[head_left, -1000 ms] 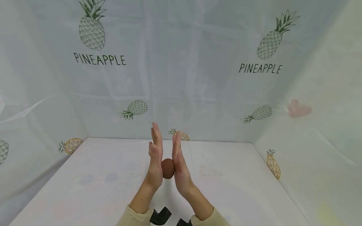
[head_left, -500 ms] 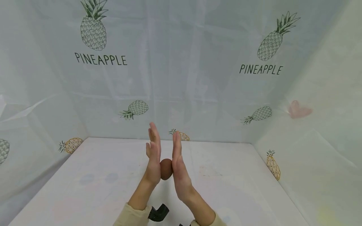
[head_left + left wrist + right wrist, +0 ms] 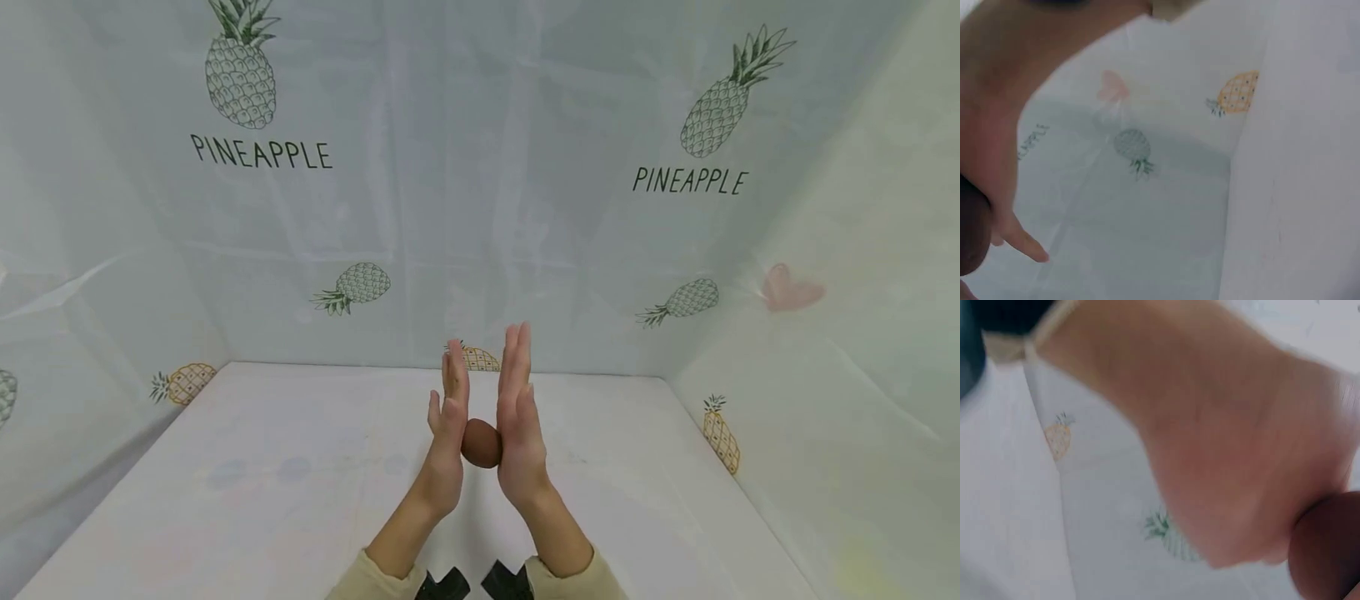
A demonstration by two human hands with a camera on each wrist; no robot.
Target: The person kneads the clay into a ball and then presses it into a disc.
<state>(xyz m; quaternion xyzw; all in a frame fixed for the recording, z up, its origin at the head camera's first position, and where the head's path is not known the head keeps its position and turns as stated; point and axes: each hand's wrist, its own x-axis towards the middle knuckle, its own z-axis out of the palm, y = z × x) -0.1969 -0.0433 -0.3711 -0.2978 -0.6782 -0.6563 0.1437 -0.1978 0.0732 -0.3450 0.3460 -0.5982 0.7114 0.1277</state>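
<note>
A smooth brown ball, matte like modelling clay and slightly oval, is between my two palms above the white table. My left hand stands upright with straight fingers, its palm against the ball's left side. On the other side my right hand presses with its palm, fingers also straight and pointing up and away. The fingertips of both hands stay apart. In the left wrist view the brown ball is cut off by the left edge; in the right wrist view the ball sits at the lower right.
The white table has faint coloured smudges. A pale curtain printed with pineapples encloses it at the back and both sides. Black wrist mounts show by the cream sleeves.
Both hands and the ball have shifted right. The right hand has slid forward and the left hand back, with the ball staying between the palms and looking rounder than half a second ago.
</note>
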